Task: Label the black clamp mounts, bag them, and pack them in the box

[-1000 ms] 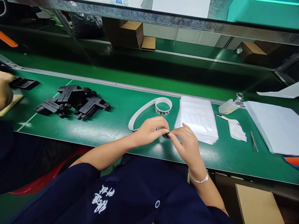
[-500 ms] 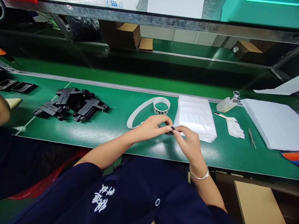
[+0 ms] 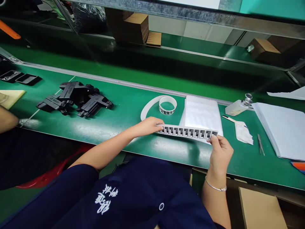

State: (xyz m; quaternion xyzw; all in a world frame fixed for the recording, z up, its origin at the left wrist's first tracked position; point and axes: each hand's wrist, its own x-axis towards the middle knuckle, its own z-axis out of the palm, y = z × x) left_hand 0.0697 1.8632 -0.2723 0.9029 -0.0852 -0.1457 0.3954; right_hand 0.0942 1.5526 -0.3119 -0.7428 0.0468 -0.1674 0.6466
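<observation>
On the green workbench (image 3: 128, 105), the pile of black plastic parts marked BOSCH (image 3: 92, 106) lay almost at ten o'clock from the strip of printed labels (image 3: 187, 132), and the stack of thin white sheets (image 3: 202, 109) lay at one o'clock. This strip was extended nearly straight, with its coil (image 3: 167, 112) at eleven o'clock, while the left hand (image 3: 150, 125) grasped it on the nine o'clock side and the right hand (image 3: 221, 152) pinched its three o'clock end. The metal-topped bottle (image 3: 235, 108) stood at two o'clock, and the tweezers (image 3: 260, 144) lay at three.
</observation>
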